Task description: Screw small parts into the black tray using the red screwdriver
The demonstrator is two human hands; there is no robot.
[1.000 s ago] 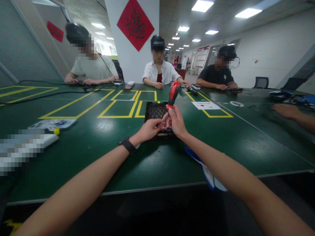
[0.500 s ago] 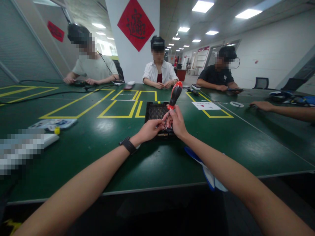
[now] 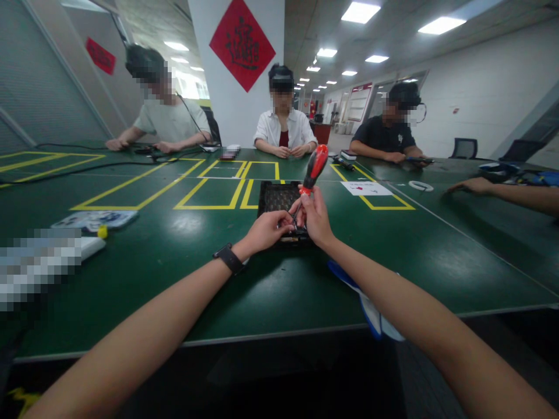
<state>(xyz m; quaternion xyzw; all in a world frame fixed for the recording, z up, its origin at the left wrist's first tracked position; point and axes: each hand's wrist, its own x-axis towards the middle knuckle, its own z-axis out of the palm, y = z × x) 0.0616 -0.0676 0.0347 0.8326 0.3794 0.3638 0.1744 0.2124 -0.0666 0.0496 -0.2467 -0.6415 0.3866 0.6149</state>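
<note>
A screwdriver (image 3: 314, 167) with a red and black handle stands tilted to the right over the near edge of a black tray (image 3: 274, 198) on the green table (image 3: 183, 256). My right hand (image 3: 315, 219) is closed round the screwdriver's lower shaft. My left hand (image 3: 265, 229), with a black watch on the wrist, pinches near the tip at the tray's front edge. What the fingertips hold there is too small to make out.
Three people sit at the far side, and another person's hand (image 3: 474, 186) rests on the table at right. A white sheet (image 3: 365, 187), a tape ring (image 3: 421, 185), yellow floor-style markings (image 3: 209, 192), a printed card (image 3: 94, 219) and a blue-white object (image 3: 371, 308) lie around.
The screwdriver handle has leaned further right and slightly up. My hands stay at the tray's front edge. The other person's hand at right moved farther away along the table.
</note>
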